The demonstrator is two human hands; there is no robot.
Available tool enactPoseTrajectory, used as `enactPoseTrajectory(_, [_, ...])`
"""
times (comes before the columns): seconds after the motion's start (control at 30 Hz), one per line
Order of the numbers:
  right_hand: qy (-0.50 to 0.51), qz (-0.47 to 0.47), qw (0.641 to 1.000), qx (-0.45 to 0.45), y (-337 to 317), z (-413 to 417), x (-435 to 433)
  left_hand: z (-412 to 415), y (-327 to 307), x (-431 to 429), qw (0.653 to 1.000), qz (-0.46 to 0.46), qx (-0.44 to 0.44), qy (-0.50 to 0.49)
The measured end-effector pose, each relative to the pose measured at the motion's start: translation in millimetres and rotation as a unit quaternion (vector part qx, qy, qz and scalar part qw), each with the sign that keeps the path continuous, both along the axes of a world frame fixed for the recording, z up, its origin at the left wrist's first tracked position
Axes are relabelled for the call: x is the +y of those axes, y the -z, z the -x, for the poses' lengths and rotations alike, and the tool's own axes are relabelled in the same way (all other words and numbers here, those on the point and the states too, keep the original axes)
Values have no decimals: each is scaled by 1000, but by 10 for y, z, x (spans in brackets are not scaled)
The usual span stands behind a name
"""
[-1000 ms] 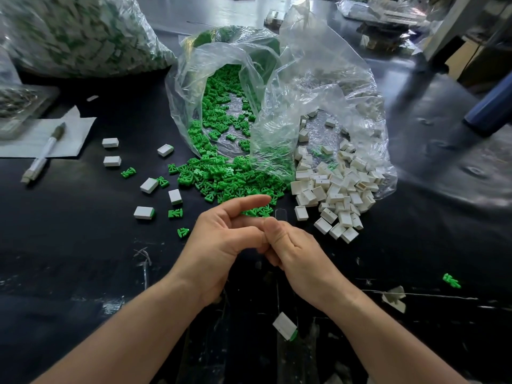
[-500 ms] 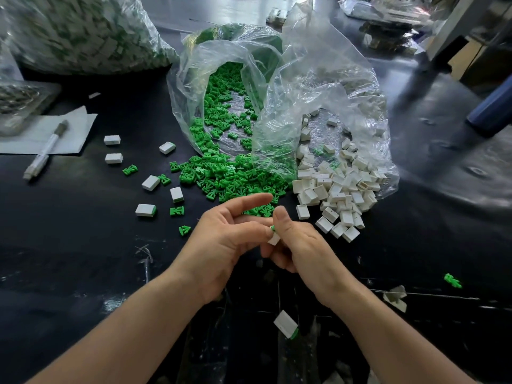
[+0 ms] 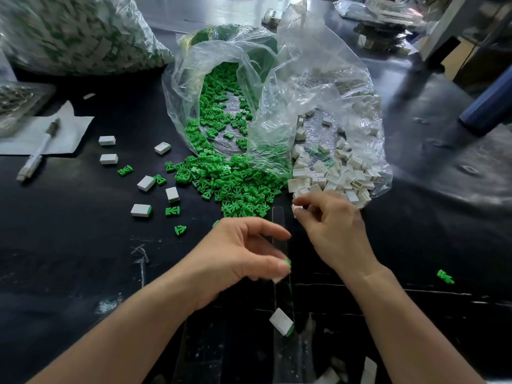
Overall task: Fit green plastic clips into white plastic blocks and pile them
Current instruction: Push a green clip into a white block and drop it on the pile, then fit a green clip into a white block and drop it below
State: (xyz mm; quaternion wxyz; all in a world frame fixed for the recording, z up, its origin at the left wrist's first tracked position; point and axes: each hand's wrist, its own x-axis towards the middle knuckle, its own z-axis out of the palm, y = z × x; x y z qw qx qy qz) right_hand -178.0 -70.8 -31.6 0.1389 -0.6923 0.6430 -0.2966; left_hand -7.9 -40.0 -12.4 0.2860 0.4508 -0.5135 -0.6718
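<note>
Near the middle of the frame, the left hand (image 3: 238,253) pinched a small fitted piece (image 3: 284,268) at its curled fingertips. Green showed at its top and white below, though motion blur hid the detail. Just above and to the right, the right hand (image 3: 329,231) pinched a single white block (image 3: 297,208) between thumb and forefinger. It did so at the near edge of the heap of white blocks (image 3: 332,178), which lay at the mouth of a clear bag (image 3: 346,87). Beside that heap, a mound of green clips (image 3: 235,187) lay at the mouth of a second clear bag (image 3: 188,79). At left centre, a handful of finished blocks (image 3: 141,210) sat scattered on the black table (image 3: 69,259) with loose clips among them. Some of these showed green at one end. One more finished block (image 3: 281,325) lay at lower centre, well apart from the rest. None of them were gathered into a pile. A large bag (image 3: 77,31) at upper left seemed full of green-and-white pieces, too blurred to tell whether they were assembled. Judging by the stock on the table, only a few pieces were done, both heaps remained nearly whole, and the piling was not yet begun.
</note>
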Motion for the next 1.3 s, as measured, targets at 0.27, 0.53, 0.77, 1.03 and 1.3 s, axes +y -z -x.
enactPoseTrajectory(0.27, [-4,-40,988,150,86,-4,-59,-19,2,-20,999,7,3,-46])
enactPoseTrajectory(0.53, [-55,2,998,6,4,-53,-5,0,37,-53,990,-3,10,-140])
enactPoseTrajectory(0.77, [-160,59,983,-68,-22,-205,118,-19,54,-90,979,24,17,-202])
enactPoseTrajectory(1.03, [-195,23,979,-57,-37,-147,85,-27,58,-94,976,47,13,-211])
enactPoseTrajectory(1.3, [-127,13,991,44,46,-182,50,-21,63,-91,979,56,24,-192])
